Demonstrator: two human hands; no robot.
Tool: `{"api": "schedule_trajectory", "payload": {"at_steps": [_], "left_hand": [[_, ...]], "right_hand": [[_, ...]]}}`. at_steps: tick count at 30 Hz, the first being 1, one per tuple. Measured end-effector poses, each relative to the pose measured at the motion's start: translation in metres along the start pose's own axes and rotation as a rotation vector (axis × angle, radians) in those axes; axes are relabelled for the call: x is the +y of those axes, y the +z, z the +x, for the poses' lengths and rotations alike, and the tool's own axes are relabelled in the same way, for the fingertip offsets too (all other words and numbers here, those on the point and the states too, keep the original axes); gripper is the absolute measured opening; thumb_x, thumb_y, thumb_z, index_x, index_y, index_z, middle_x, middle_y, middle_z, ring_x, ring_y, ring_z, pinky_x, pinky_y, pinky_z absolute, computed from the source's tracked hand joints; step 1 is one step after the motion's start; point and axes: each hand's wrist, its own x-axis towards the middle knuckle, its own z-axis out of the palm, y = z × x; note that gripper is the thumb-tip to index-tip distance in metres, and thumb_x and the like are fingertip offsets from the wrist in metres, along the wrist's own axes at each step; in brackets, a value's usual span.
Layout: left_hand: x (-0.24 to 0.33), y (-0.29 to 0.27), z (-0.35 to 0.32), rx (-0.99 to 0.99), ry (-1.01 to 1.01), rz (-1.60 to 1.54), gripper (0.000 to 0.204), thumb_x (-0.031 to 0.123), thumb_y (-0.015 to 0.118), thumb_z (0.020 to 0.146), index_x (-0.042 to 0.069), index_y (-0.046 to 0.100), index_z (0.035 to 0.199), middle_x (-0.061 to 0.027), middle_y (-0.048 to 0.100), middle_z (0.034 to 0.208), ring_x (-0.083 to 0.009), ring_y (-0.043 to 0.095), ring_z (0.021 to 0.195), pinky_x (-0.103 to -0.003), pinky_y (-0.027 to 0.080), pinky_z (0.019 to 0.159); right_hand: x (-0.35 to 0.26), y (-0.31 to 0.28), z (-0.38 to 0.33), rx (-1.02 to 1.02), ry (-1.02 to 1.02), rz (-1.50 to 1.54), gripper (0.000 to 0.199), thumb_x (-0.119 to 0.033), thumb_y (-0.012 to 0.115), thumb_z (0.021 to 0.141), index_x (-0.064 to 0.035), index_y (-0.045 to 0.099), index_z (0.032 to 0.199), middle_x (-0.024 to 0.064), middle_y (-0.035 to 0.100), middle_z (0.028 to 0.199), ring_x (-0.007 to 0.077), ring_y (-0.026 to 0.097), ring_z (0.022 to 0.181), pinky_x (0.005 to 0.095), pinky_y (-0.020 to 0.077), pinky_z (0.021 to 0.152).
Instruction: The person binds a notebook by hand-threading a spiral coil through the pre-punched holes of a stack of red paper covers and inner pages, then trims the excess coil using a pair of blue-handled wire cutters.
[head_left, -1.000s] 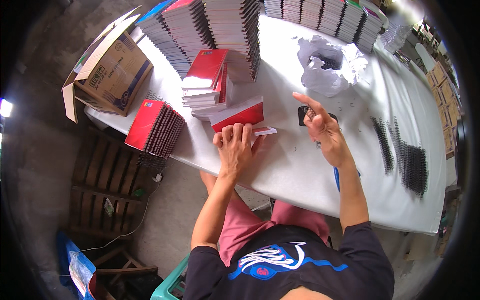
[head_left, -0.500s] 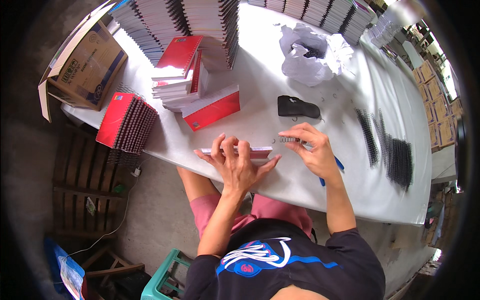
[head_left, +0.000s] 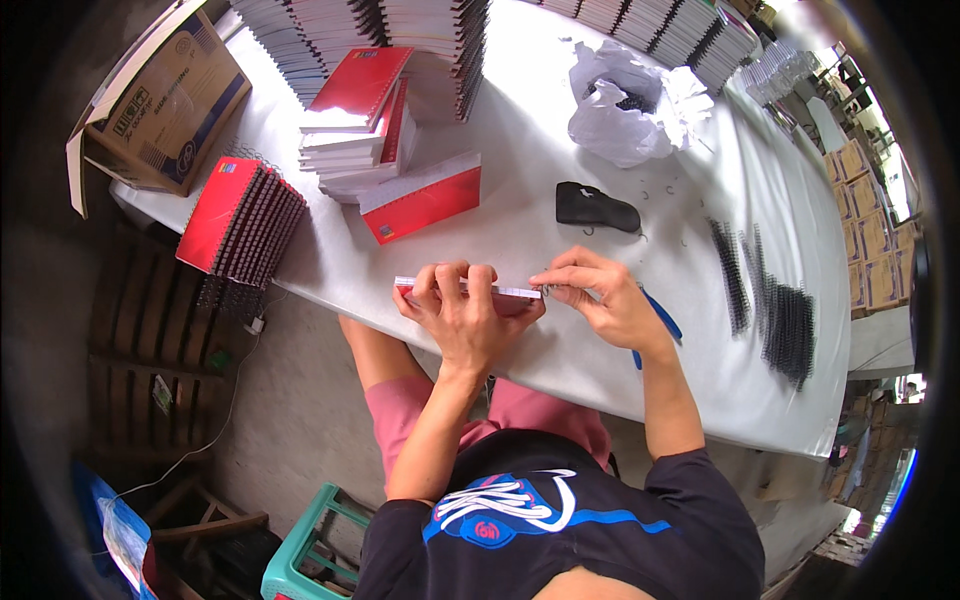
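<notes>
My left hand (head_left: 468,322) is closed around a small red-covered notebook (head_left: 515,293), standing on its long side at the table's front edge with its white page edge up. Pinched in my right hand (head_left: 604,305) is a dark spiral binding coil (head_left: 546,290), mostly hidden by the fingers. Its tip is at the right end of the notebook; whether it has entered the holes cannot be made out. Blue-handled pliers (head_left: 663,315) lie partly beneath my right wrist. Beyond my hands sits a black pouch-like object (head_left: 594,208).
Red notebooks (head_left: 362,90) are piled ahead, with coil-bound ones (head_left: 225,215) at left. Behind stand tall notebook stacks (head_left: 425,60). Loose black coils (head_left: 788,330) lie at right, a white plastic bag (head_left: 615,130) farther back. An open carton (head_left: 170,105) stands at far left.
My right hand has moved left, bringing the coil up to the notebook's right end. My left hand now wraps the notebook more tightly. The whole view has shifted slightly.
</notes>
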Motion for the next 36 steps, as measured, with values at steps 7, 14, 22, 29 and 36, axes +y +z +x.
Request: {"api": "schedule_trajectory", "payload": {"at_steps": [7, 14, 22, 29, 36], "left_hand": [[0.007, -0.004, 0.002, -0.072, -0.058, 0.015, 0.054, 0.054, 0.078, 0.048, 0.017, 0.054, 0.078, -0.0036, 0.046, 0.088, -0.0261, 0.041, 0.098, -0.055, 0.022, 0.091], [-0.007, -0.017, 0.005, -0.138, 0.029, -0.099, 0.061, 0.066, 0.071, 0.055, 0.015, 0.058, 0.086, -0.0036, 0.047, 0.088, -0.0257, 0.042, 0.098, -0.054, 0.026, 0.092], [-0.017, -0.023, -0.002, -0.180, 0.144, -0.182, 0.053, 0.055, 0.075, 0.061, 0.012, 0.059, 0.086, -0.0046, 0.047, 0.089, -0.0271, 0.042, 0.097, -0.047, 0.031, 0.088], [-0.022, -0.027, 0.007, -0.258, 0.155, -0.315, 0.051, 0.053, 0.078, 0.056, 0.011, 0.057, 0.077, -0.0052, 0.047, 0.088, -0.0281, 0.043, 0.096, -0.044, 0.032, 0.086], [-0.024, -0.029, 0.010, -0.197, 0.128, -0.401, 0.054, 0.053, 0.080, 0.053, 0.010, 0.056, 0.074, -0.0097, 0.047, 0.104, -0.0317, 0.041, 0.108, -0.047, 0.033, 0.091]], "right_hand": [[-0.003, -0.012, -0.001, -0.234, 0.103, 0.094, 0.030, -0.003, 0.057, 0.086, -0.0084, 0.061, 0.116, 0.0083, 0.060, 0.081, 0.0187, 0.056, 0.070, 0.0295, 0.0449, 0.065], [-0.027, -0.010, -0.002, -0.064, 0.128, -0.007, 0.031, -0.010, 0.062, 0.086, -0.0067, 0.057, 0.116, 0.0073, 0.060, 0.072, 0.0166, 0.056, 0.061, 0.0283, 0.0463, 0.060], [-0.017, -0.017, -0.010, -0.255, 0.268, 0.073, 0.021, -0.001, 0.054, 0.087, -0.0044, 0.063, 0.106, 0.0092, 0.064, 0.085, 0.0159, 0.061, 0.071, 0.0278, 0.0488, 0.065], [0.060, -0.060, 0.021, 0.049, -0.062, -0.646, 0.039, 0.007, 0.049, 0.080, -0.0074, 0.063, 0.113, 0.0130, 0.067, 0.097, 0.0242, 0.065, 0.081, 0.0313, 0.0504, 0.079], [0.058, -0.058, 0.021, 0.083, 0.157, 0.019, 0.033, 0.008, 0.052, 0.077, -0.0016, 0.067, 0.104, 0.0163, 0.065, 0.110, 0.0275, 0.065, 0.099, 0.0354, 0.0497, 0.088]]}}
